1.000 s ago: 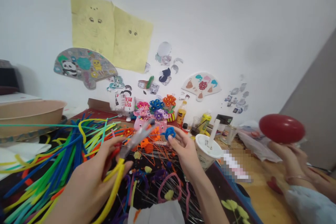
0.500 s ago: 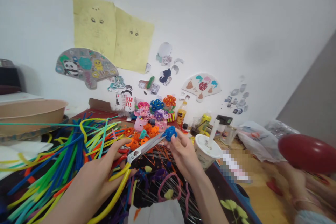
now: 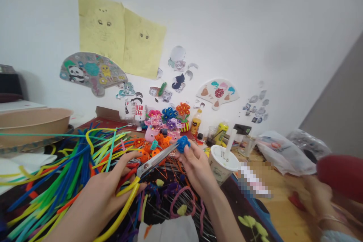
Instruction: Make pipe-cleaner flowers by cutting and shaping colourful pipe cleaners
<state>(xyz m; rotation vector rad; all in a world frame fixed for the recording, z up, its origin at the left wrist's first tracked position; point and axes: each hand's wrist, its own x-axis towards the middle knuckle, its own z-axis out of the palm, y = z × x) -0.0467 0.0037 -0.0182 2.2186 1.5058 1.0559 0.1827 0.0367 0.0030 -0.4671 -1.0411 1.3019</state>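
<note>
My left hand is closed round a pair of scissors with red on the handle. A thick yellow strip runs down from the pivot past my fingers; whether it belongs to the handle I cannot tell. The blades point up and right, their tips at a small blue fuzzy flower. My right hand pinches that flower between thumb and fingertips. Just behind lie several orange fuzzy flowers. A heap of coloured pipe cleaners spreads beside my left hand.
Right of my right hand stands a lidded drink cup with a straw. Finished flower pots and a juice bottle stand along the wall. A brown basin sits at left. At far right are another person's arm and a red balloon.
The blue flower and my right hand have shifted slightly left and down, with the scissor tips still against the flower. The red balloon at the right has moved right and down.
</note>
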